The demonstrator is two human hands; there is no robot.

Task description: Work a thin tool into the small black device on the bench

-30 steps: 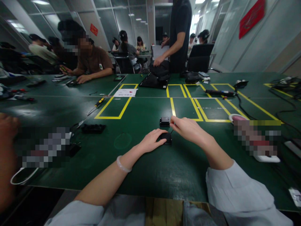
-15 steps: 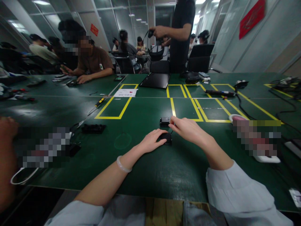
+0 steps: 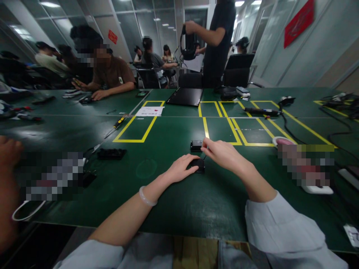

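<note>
On the green table lies a small black block (image 3: 200, 165), and my left hand (image 3: 181, 168) grips it with fingers over the far side and thumb along the near side. Just beyond, my right hand (image 3: 221, 152) is closed in a pinch on a thin dark rod-like tool (image 3: 205, 157), whose lower end meets the block. The tool's upper part is hidden in my fingers. Slightly farther off rests a second black piece (image 3: 195, 145), like a small box, close to my right fingertips.
A black slotted part (image 3: 111, 153) lies to the left, near a yellow-and-black screwdriver (image 3: 119, 121). A blurred-out phone-like item (image 3: 316, 189) is at right. Yellow tape (image 3: 129, 141) marks the table. Farther back are a black laptop (image 3: 185, 96) and co-workers. Another person's hand (image 3: 9, 147) shows at left.
Both my hands keep almost the same place on the block and the tool. Across the table, the standing person has raised a black strapped headset.
</note>
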